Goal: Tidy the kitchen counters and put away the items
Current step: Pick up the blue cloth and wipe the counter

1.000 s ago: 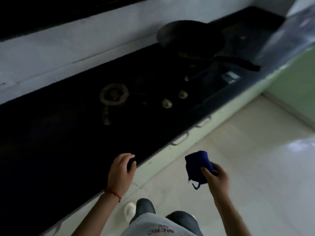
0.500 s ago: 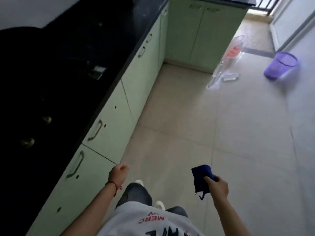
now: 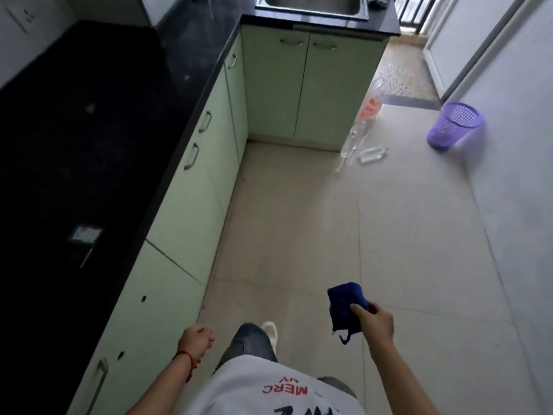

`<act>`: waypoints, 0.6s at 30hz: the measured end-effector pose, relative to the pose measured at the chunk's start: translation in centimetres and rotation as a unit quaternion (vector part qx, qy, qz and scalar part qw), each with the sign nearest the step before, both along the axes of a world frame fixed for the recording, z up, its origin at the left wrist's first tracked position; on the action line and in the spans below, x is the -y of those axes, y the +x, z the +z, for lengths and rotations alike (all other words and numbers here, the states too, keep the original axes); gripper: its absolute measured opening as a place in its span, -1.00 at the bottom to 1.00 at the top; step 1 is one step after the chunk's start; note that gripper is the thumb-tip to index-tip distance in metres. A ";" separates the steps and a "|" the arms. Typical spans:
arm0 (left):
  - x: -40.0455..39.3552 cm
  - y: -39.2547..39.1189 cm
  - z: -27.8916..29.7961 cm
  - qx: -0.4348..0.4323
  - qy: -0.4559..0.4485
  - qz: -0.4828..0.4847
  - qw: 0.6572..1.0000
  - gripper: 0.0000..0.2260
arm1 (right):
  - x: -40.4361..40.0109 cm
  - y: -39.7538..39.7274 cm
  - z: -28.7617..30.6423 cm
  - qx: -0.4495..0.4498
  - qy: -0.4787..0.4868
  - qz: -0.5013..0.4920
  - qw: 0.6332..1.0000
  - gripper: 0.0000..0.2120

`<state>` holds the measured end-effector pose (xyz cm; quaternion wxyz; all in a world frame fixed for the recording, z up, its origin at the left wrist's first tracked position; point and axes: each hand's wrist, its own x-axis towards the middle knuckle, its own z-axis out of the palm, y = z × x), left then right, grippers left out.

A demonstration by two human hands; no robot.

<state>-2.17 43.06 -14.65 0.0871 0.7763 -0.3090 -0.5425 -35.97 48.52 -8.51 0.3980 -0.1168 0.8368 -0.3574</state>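
Blue cloth (image 3: 345, 307): it is a small dark blue cloth, folded up, with a loop or string hanging from the bottom. It is in the air over the floor, well away from the bench.
Right hand (image 3: 374, 323): the grip is clamped on the blue cloth, thumb on top and fingers curled behind it.
Left hand (image 3: 196, 339): the fingers are curled together into a loose fist. It holds nothing. It hangs near the green cupboard doors (image 3: 191, 205).
Bench (image 3: 74, 145): it is long and black and runs along the left wall. It is very dark, so I cannot tell what small things sit on it, apart from one pale flat thing near the front edge.
Sink (image 3: 311, 7): it is shiny metal, set in the far end of the bench.
Floor (image 3: 299, 235): it has pale tiles. Clear bottles (image 3: 363, 127) stand and lie by the corner of the far cupboard. A purple basket (image 3: 453, 125) sits well apart from them, near the right wall.
Step now: the person looks to be walking toward the sink end with the cloth.
What could go wrong: the hanging string could catch on a cupboard handle. A foot could kick the bottles and tip them. The cloth could slip if the grip gets loose.
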 end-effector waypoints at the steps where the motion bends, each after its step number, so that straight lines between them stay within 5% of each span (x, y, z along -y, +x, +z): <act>1: 2.4 -1.4 0.6 -0.008 -0.009 -0.017 1.000 -0.78 | 1.7 -0.7 0.0 -0.004 0.000 -0.002 1.000 -0.79; 9: 21.0 -11.9 4.9 -0.028 -0.116 -0.131 0.984 -0.72 | 11.9 -7.3 -1.2 -0.003 0.050 -0.044 0.998 -0.70; 18: 32.1 -15.8 3.9 0.000 -0.098 -0.006 0.995 -0.73 | 30.1 -15.5 -2.3 -0.013 0.081 0.024 0.996 -0.70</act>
